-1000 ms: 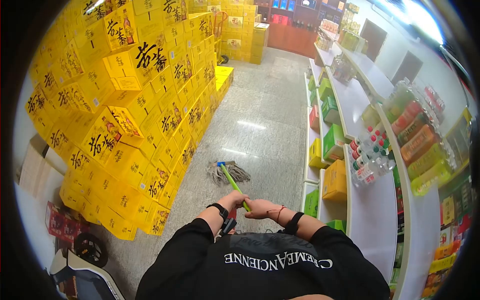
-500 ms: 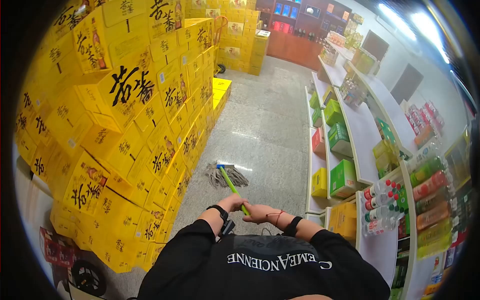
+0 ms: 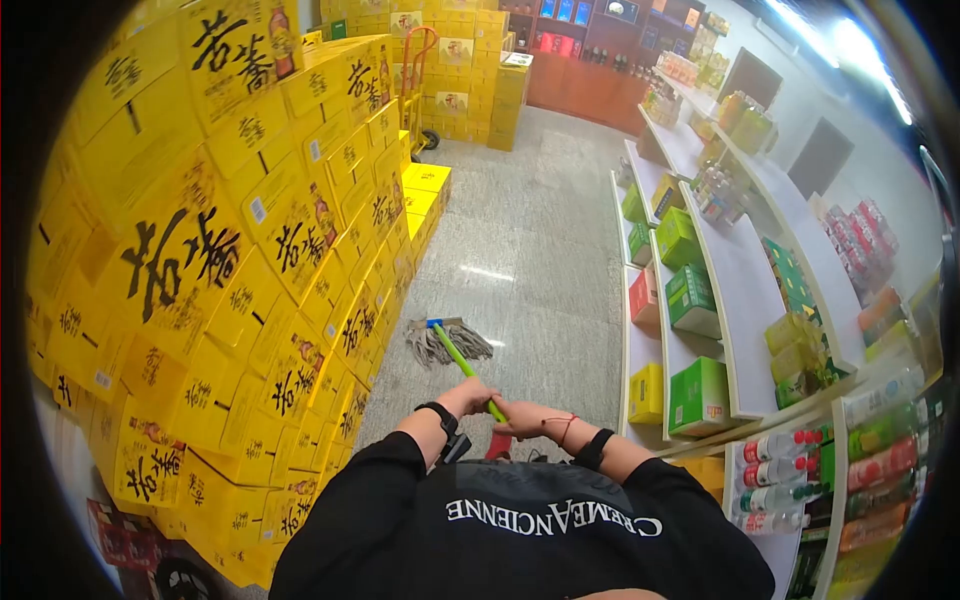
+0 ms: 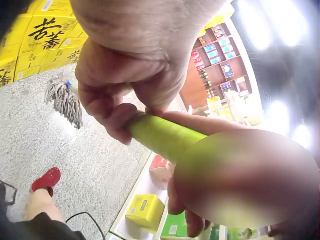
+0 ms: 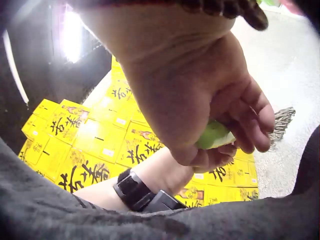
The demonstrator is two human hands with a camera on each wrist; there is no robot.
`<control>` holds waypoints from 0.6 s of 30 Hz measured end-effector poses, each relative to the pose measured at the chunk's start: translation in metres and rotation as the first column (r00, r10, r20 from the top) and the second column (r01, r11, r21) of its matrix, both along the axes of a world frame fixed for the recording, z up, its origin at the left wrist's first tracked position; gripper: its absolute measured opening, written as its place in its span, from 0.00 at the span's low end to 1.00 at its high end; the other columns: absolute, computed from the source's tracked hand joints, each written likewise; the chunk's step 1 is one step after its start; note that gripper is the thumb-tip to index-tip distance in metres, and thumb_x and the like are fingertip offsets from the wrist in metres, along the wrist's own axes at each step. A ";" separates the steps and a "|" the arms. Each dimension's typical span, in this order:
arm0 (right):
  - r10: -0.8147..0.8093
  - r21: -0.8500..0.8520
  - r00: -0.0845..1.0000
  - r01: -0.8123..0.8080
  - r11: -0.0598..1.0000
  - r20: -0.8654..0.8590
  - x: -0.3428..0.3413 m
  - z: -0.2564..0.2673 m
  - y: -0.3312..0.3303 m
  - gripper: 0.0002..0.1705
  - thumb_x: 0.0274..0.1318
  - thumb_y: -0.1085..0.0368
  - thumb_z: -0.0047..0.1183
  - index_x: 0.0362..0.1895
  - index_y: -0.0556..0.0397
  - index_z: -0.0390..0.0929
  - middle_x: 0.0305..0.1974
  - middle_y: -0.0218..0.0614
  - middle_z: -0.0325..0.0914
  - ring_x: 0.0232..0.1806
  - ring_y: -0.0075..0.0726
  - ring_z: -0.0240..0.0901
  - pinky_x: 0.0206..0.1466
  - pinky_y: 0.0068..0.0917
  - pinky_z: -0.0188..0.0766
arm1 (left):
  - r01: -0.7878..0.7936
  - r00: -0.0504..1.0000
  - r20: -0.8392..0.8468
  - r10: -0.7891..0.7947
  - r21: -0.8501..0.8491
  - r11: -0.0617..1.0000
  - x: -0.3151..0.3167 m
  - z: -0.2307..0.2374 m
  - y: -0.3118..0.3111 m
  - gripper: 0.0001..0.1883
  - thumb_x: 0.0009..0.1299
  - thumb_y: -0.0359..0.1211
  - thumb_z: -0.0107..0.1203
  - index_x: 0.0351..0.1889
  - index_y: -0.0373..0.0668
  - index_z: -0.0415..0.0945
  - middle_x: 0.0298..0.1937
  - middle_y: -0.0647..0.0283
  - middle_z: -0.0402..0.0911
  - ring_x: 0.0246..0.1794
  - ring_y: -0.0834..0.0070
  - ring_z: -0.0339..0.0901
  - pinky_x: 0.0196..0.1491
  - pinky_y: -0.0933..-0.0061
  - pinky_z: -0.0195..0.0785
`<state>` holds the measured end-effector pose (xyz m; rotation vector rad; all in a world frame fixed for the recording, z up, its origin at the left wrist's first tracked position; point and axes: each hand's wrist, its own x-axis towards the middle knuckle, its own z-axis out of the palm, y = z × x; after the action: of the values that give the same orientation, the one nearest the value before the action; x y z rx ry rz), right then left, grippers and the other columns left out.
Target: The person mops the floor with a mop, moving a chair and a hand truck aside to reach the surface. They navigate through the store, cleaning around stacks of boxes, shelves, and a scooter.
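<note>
The left hand (image 3: 464,397) and right hand (image 3: 520,417) still have their fingers curled round the green stick (image 3: 457,353). The mop (image 3: 432,346) has gone further up the floor (image 3: 530,230), between the yellow boxes (image 3: 285,245) and the shelves (image 3: 745,310).

Beside the grey floor's (image 3: 525,220) speckled, lightly glossy stone look, the yellow boxes (image 3: 200,390) look like smooth printed cardboard. On that floor, the mop head (image 3: 450,342) looks like rough cloth strands; its green handle (image 3: 455,353) looks like smooth, slightly shiny plastic.
</note>
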<state>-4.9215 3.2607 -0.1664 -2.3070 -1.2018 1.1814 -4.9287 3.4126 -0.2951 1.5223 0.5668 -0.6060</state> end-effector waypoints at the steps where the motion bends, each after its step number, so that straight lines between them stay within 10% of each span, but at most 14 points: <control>1: 0.011 0.055 1.000 -0.012 0.998 0.011 0.021 -0.002 0.001 0.32 0.47 0.52 0.45 0.51 0.58 0.53 0.30 0.55 0.73 0.31 0.55 0.72 0.36 0.41 0.68 | 0.057 0.997 -0.056 -0.058 -0.011 0.998 0.020 0.014 0.005 0.13 0.59 0.40 0.52 0.18 0.42 0.71 0.11 0.66 0.65 0.06 0.78 0.58 0.10 0.77 0.46; 8: -0.049 0.008 0.995 0.050 0.999 -0.089 0.171 0.047 0.020 0.29 0.50 0.53 0.41 0.53 0.55 0.54 0.25 0.44 0.75 0.19 0.38 0.73 0.25 0.31 0.70 | -0.133 0.991 0.010 0.134 -0.093 0.987 0.145 0.093 0.014 0.12 0.60 0.41 0.52 0.23 0.42 0.71 0.14 0.67 0.67 0.09 0.79 0.61 0.11 0.79 0.47; 18: -0.100 -0.003 0.995 0.100 0.995 -0.001 0.288 0.064 0.017 0.24 0.51 0.57 0.38 0.51 0.55 0.59 0.23 0.45 0.74 0.18 0.37 0.74 0.25 0.31 0.71 | -0.232 0.972 0.005 0.234 -0.111 0.967 0.277 0.068 0.011 0.11 0.55 0.38 0.55 0.18 0.42 0.71 0.15 0.65 0.70 0.10 0.79 0.66 0.14 0.80 0.56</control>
<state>-4.6334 3.2775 -0.1022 -2.3381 -1.0714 1.1501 -4.6515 3.4235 -0.2269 1.3336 0.6768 -0.4345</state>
